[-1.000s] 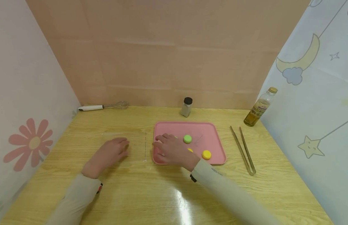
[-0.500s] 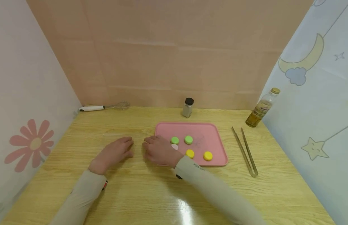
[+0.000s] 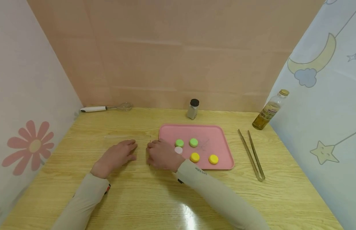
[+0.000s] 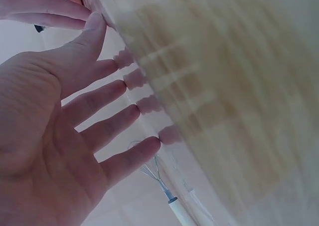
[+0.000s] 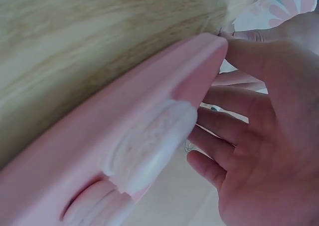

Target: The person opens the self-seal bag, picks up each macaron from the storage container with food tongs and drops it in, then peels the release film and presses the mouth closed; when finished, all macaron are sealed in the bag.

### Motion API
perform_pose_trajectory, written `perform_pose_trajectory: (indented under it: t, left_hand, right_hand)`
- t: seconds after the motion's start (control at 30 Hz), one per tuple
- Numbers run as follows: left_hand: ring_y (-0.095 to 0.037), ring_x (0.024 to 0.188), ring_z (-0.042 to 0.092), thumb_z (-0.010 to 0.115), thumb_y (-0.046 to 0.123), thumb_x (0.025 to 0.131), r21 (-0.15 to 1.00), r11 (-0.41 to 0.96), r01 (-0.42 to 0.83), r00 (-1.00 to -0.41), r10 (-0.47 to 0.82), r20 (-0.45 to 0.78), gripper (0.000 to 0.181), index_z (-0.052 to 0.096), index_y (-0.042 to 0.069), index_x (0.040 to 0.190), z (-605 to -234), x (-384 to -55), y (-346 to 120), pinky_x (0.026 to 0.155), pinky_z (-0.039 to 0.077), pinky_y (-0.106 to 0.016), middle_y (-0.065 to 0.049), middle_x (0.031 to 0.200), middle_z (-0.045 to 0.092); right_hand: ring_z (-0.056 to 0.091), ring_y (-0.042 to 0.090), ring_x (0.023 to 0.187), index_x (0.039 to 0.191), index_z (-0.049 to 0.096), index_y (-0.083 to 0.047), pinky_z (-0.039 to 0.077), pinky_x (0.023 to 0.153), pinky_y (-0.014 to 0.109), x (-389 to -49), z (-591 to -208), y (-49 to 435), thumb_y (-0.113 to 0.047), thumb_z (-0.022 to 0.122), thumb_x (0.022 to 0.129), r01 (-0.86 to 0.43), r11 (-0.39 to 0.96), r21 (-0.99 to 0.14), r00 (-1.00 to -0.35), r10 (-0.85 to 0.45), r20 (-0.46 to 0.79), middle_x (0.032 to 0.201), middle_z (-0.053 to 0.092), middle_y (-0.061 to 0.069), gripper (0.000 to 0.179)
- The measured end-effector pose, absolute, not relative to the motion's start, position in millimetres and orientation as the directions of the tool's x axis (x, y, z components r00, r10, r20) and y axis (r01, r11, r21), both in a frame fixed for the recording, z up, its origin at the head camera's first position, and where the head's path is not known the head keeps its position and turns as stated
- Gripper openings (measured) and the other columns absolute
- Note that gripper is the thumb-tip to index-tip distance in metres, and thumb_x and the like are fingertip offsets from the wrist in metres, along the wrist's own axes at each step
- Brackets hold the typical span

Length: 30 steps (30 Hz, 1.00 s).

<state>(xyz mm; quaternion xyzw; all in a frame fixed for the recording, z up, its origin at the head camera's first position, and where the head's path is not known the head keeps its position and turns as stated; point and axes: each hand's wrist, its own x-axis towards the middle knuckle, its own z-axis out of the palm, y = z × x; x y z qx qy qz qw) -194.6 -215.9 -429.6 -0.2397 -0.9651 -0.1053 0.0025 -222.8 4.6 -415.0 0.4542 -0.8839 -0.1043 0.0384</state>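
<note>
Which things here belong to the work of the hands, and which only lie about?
In hand: left hand, right hand, pink plastic tray, pale pink round cap.

Lying about: metal tongs, oil bottle, black-lidded shaker, wire whisk.

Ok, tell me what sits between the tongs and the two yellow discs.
Head view: only the pink tray's right rim and bare wooden table lie between the tongs and the yellow discs.

Wooden table (image 3: 155,198) (tray (image 3: 221,140), tongs (image 3: 252,156), whisk (image 3: 106,108))
</note>
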Motion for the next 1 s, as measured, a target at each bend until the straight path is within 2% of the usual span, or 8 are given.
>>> perform_pose_trajectory:
  t: [0.1,0.23,0.3,0.47,0.53,0.73,1.0]
  left_hand:
    - [-0.041,0.127,0.054,0.074,0.025,0.094,0.177,0.861,0.477,-0.879,0.472,0.073,0.05,0.062,-0.005,0.132,-429.4,-196.2,-216.3,0.101,0.045,-0.053,-0.025,0.14,0.055]
    - [-0.035,0.109,0.063,0.076,0.022,0.092,0.14,0.849,0.509,-0.861,0.499,0.101,0.032,0.067,0.0,0.114,-428.7,-198.3,-216.0,0.089,0.052,-0.048,-0.019,0.123,0.064]
    - [-0.035,0.108,0.063,0.075,0.022,0.093,0.139,0.852,0.505,-0.863,0.497,0.092,0.03,0.069,-0.001,0.112,-429.2,-199.4,-216.4,0.088,0.053,-0.048,-0.018,0.122,0.064]
    - [-0.041,0.122,0.057,0.072,0.019,0.096,0.189,0.875,0.446,-0.893,0.448,0.031,0.037,0.069,-0.004,0.124,-428.7,-200.4,-217.9,0.099,0.047,-0.053,-0.023,0.134,0.06]
    - [-0.041,0.122,0.057,0.072,0.017,0.095,0.222,0.879,0.422,-0.904,0.428,0.026,0.034,0.07,-0.004,0.122,-427.5,-200.0,-218.0,0.098,0.047,-0.053,-0.023,0.133,0.061]
    - [-0.036,0.11,0.063,0.078,0.013,0.091,0.304,0.869,0.39,-0.919,0.386,0.074,0.023,0.074,0.002,0.111,-427.5,-197.5,-219.6,0.089,0.053,-0.05,-0.017,0.122,0.065]
    - [-0.027,0.091,0.059,0.078,0.009,0.09,0.35,0.852,0.39,-0.921,0.37,0.124,0.004,0.075,0.011,0.091,-427.9,-199.1,-223.9,0.075,0.053,-0.044,-0.009,0.102,0.061]
  right_hand:
    - [0.06,0.013,0.104,0.108,0.075,-0.02,0.041,0.085,0.025,-222.5,-413.5,4.4,-0.048,0.061,0.099,-0.792,0.568,0.223,-0.588,-0.808,-0.031,0.107,0.065,-0.007,0.032]
    - [0.06,0.014,0.104,0.108,0.075,-0.021,0.041,0.084,0.025,-222.5,-413.4,4.6,-0.051,0.061,0.099,-0.791,0.565,0.233,-0.588,-0.808,-0.034,0.107,0.065,-0.007,0.034]
    - [0.059,0.014,0.104,0.109,0.075,-0.022,0.041,0.084,0.025,-222.5,-413.5,4.9,-0.052,0.061,0.099,-0.79,0.563,0.242,-0.588,-0.808,-0.041,0.108,0.064,-0.007,0.035]
    - [0.059,0.014,0.104,0.11,0.074,-0.023,0.041,0.082,0.025,-221.9,-414.6,5.3,-0.054,0.059,0.1,-0.789,0.555,0.261,-0.586,-0.809,-0.051,0.109,0.064,-0.007,0.036]
    - [0.059,0.014,0.104,0.111,0.074,-0.023,0.041,0.083,0.025,-221.7,-415.3,5.5,-0.054,0.058,0.1,-0.789,0.552,0.27,-0.584,-0.81,-0.049,0.11,0.064,-0.007,0.037]
    - [0.059,0.014,0.103,0.111,0.073,-0.022,0.042,0.083,0.026,-221.1,-416.5,6.7,-0.054,0.058,0.1,-0.789,0.541,0.289,-0.574,-0.818,-0.035,0.109,0.064,-0.007,0.037]
    - [0.059,0.014,0.103,0.112,0.073,-0.021,0.042,0.086,0.026,-221.7,-418.4,5.5,-0.054,0.058,0.1,-0.783,0.554,0.283,-0.588,-0.807,-0.047,0.108,0.062,-0.007,0.038]
